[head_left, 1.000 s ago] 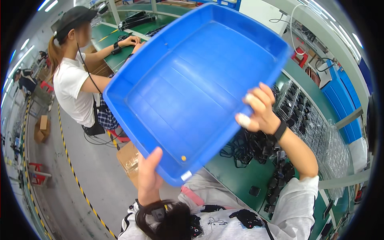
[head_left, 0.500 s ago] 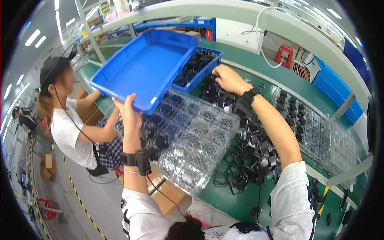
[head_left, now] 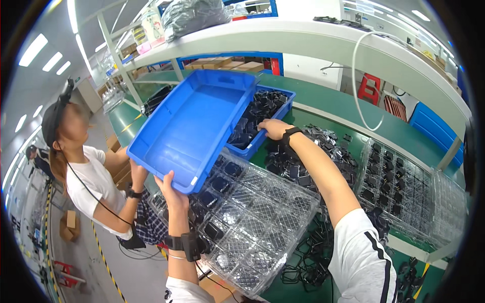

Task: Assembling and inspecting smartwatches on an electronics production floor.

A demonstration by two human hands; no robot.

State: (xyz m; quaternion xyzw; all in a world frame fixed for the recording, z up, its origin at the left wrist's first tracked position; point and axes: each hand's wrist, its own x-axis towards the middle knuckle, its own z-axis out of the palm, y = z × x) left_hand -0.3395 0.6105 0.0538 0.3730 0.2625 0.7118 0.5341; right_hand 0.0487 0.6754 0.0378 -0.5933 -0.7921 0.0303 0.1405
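Note:
A blue plastic tray (head_left: 184,131), with nothing in it, is tilted above the bench. My left hand (head_left: 174,197) grips its near corner, thumb on the wall. Behind and under its right side stands a second blue bin (head_left: 289,103), filled with small black parts (head_left: 265,105). My right hand (head_left: 274,129) is at that bin's near right wall, fingers curled over the rim; what they hold, if anything, is hidden. Below the tray lies a clear plastic blister tray (head_left: 252,214), with black pieces in some pockets. A heap of black parts (head_left: 331,146) spreads under my right forearm.
A co-worker (head_left: 93,171) stands at the left, a hand near the blue tray's left side. More filled blister trays (head_left: 389,177) lie at the right. A white shelf beam (head_left: 298,38) crosses above the green bench (head_left: 323,96), with a white cable (head_left: 354,76) hanging from it.
The view has shifted, so the bench sits lower in the picture. My right hand has come nearer along the filled bin's wall. My left hand still holds the blue tray.

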